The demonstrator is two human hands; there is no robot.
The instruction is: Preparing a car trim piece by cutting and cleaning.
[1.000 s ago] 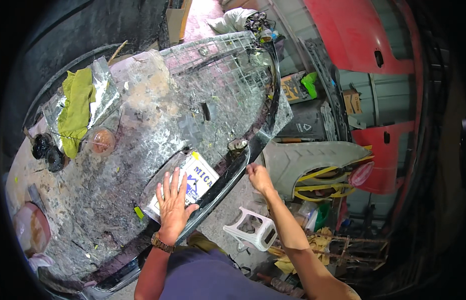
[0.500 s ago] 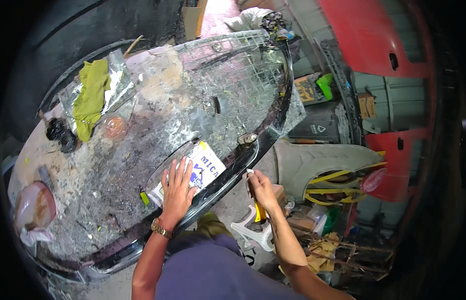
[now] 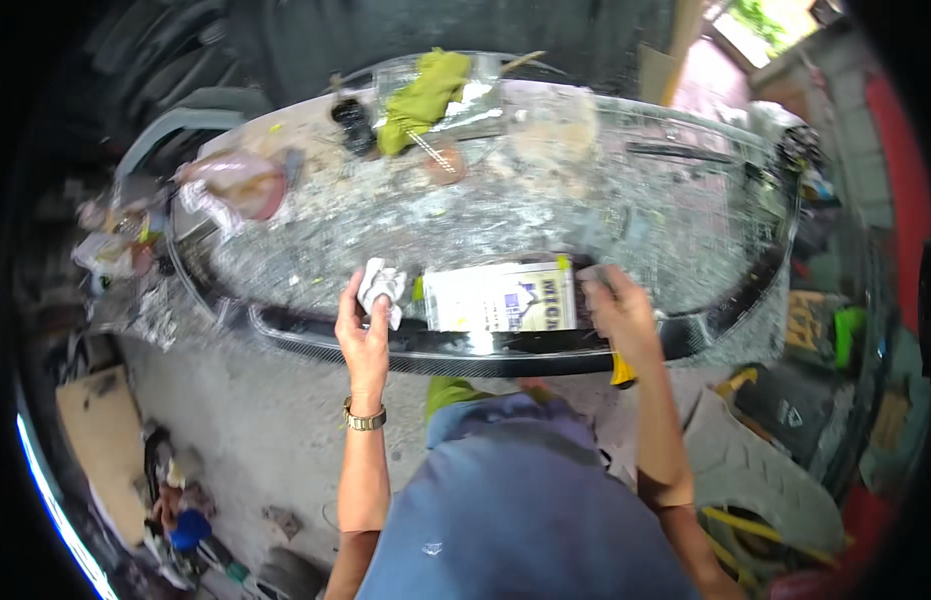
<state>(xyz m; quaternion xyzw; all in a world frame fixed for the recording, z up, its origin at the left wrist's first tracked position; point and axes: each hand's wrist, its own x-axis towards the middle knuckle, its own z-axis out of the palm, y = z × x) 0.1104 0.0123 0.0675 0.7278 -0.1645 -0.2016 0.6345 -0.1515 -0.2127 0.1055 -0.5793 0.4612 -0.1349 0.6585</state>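
My left hand [image 3: 366, 318] is closed around a crumpled white wad [image 3: 382, 284], which could be cloth or paper, just above the table's near edge. To its right lies a flat white packet [image 3: 501, 296] with blue markings and a yellow corner. Beyond the packet's right end is my right hand [image 3: 622, 308], smeared by motion. Something dark shows at its fingertips, but I cannot tell whether it is held. Under the right wrist a yellow piece [image 3: 623, 371] shows partly. A glossy black strip with a woven pattern [image 3: 426, 345] curves along the near edge.
The worn, stained table [image 3: 386, 225] bears a yellow-green cloth [image 3: 423, 100], a dark container [image 3: 354, 125], a round orange-brown item [image 3: 445, 167] and a plastic-wrapped bundle [image 3: 241, 183]. A grey moulded panel [image 3: 751, 465] stands at lower right. Cardboard [image 3: 104, 445] lies at left.
The view has swung, so the table now lies straight across. My left hand has come off the packet and now grips the white wad. My right hand has moved to the packet's right end.
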